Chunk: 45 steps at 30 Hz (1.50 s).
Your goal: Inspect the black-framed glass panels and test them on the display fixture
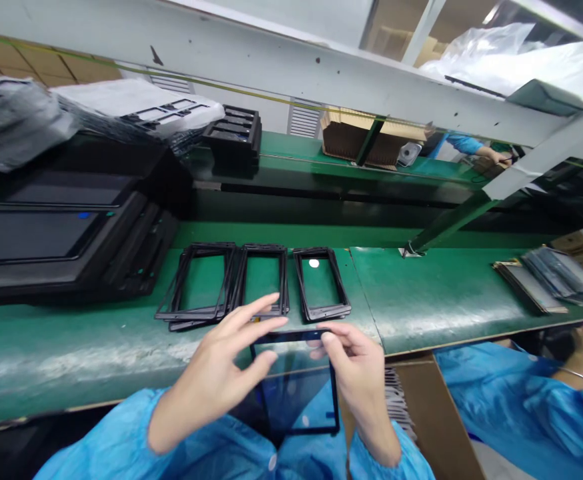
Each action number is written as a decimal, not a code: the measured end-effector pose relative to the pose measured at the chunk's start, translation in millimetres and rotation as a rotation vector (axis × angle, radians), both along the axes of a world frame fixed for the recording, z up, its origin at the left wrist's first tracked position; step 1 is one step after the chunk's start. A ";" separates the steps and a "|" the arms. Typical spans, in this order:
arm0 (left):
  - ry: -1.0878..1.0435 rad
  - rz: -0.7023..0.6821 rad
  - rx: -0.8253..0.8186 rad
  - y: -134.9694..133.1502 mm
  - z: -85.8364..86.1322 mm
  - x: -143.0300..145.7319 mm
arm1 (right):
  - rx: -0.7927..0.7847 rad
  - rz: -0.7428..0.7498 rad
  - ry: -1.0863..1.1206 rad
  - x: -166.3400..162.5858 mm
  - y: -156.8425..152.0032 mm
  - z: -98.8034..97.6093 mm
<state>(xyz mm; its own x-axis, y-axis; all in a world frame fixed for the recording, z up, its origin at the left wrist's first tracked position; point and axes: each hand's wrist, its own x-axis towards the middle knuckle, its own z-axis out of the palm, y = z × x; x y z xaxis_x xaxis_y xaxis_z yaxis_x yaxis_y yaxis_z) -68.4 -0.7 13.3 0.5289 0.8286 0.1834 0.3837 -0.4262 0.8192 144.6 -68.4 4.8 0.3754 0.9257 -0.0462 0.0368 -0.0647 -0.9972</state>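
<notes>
A clear glass panel with a black border (299, 383) is held tilted over my lap, just off the bench's front edge. My right hand (356, 367) pinches its upper right corner, thumb on the near face and fingers behind. My left hand (226, 360) is by the panel's upper left corner with its fingers apart, holding nothing; whether a fingertip touches the border I cannot tell. Beyond my hands, black rectangular frames lie in three piles: a left pile (175, 293), a middle pile (286, 280) and a right pile (339, 290).
Black trays with dark panels (36, 267) are stacked at the left. A green bench (421, 300) runs across, with a slanted post (446, 223) rising from it. Flat panels (531, 287) lie at the right. A co-worker's blue sleeve (501, 393) is close, beside an open cardboard box (431, 413).
</notes>
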 end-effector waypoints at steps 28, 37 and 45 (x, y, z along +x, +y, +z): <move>-0.352 0.268 -0.647 -3.0 -15.8 -5.5 | -0.020 -0.142 0.226 31.0 -19.8 -20.4; 0.108 -0.120 0.320 14.7 0.8 13.8 | -0.031 -0.067 0.018 14.6 -28.4 -11.4; 0.126 -0.280 0.243 13.5 -2.0 29.8 | -0.028 -0.011 0.061 8.0 -28.9 -10.1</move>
